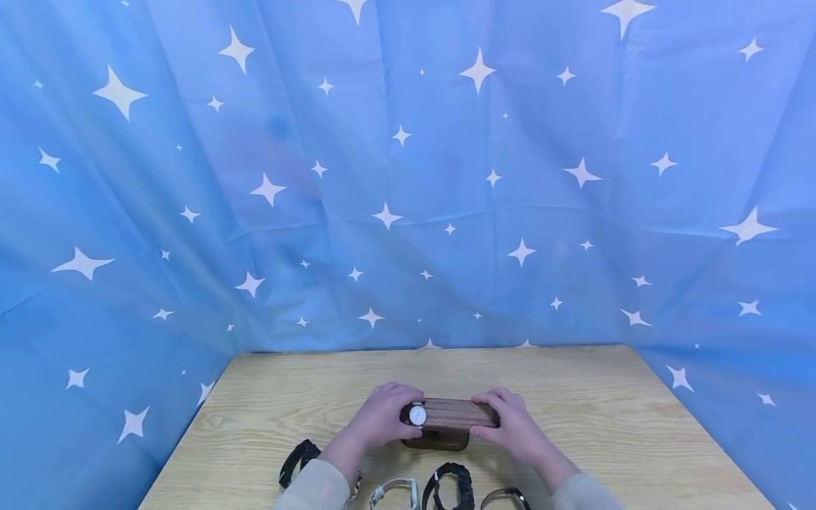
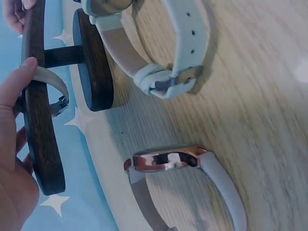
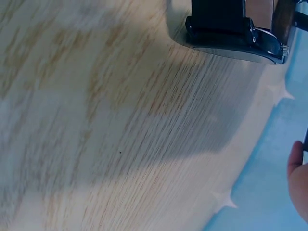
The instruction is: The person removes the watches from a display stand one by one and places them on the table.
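A dark wooden watch stand (image 1: 449, 409) stands on the table, its long bar set crosswise over a rounded base (image 1: 440, 443). Around the bar's left part sits a watch (image 1: 417, 414) with a white round dial; its pale strap and clasp hang below the bar in the left wrist view. My left hand (image 1: 381, 416) grips the bar's left end, thumb (image 2: 30, 65) at the watch strap. The right end is held by my right hand (image 1: 510, 423), thumb on the near side and fingers over the far side. In the right wrist view only a bit of that hand (image 3: 299, 180) shows.
Several watches lie along the near side: a black one (image 1: 299, 457) by my left forearm, a mint-strapped one (image 2: 185, 29), a chunky black one (image 1: 467, 485) and a slim dark one (image 1: 510, 491). A blue star-patterned curtain (image 1: 446, 177) hangs behind the wooden table (image 1: 612, 425).
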